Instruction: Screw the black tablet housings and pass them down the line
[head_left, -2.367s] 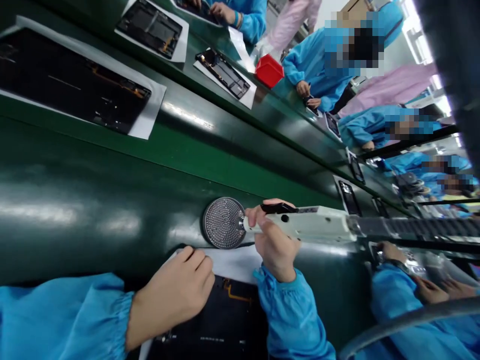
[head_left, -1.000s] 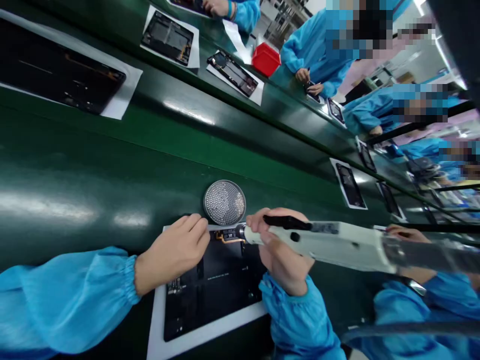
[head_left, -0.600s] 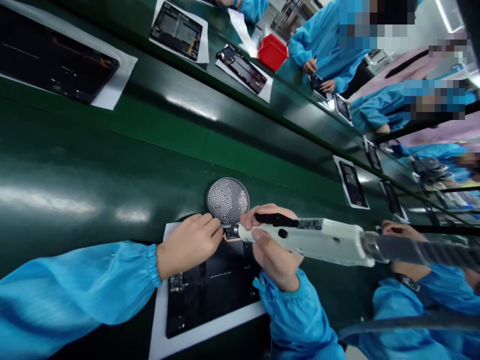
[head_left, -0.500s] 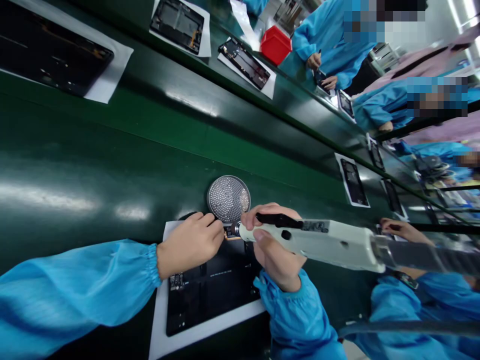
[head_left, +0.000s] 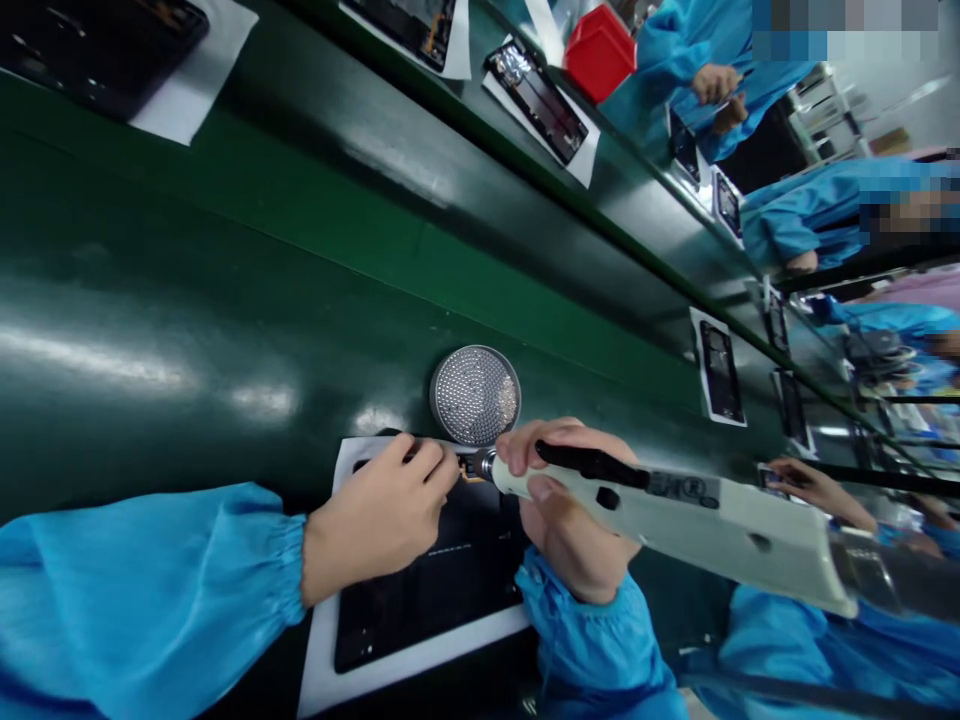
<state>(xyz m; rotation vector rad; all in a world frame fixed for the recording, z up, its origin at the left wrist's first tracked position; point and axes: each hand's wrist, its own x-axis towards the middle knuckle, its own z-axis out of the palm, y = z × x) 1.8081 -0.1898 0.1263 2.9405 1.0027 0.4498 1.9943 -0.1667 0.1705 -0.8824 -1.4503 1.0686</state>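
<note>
My right hand (head_left: 577, 500) is wrapped round a white electric screwdriver (head_left: 675, 520) with a black lever. Its tip points left at the upper edge of a black tablet-like device (head_left: 442, 590), which lies on a white sheet (head_left: 319, 640). Over the device's upper left part, my left hand (head_left: 386, 505) has its fingers curled together close to the driver tip. What those fingertips hold, if anything, is hidden. Just beyond both hands stands a round metal dish (head_left: 476, 395) with a perforated face.
Beyond the green bench (head_left: 225, 270), a raised strip bears several opened devices on white sheets, among them one device (head_left: 540, 100) beside a red bin (head_left: 600, 52). Another device (head_left: 721, 370) lies to the right. Co-workers in blue sleeves (head_left: 787, 640) sit right and across.
The view has shifted a little. My left fingers have moved slightly over the device's upper edge, and the screwdriver's rear end is nearer and lower. Across the bench, a co-worker's hands have come up.
</note>
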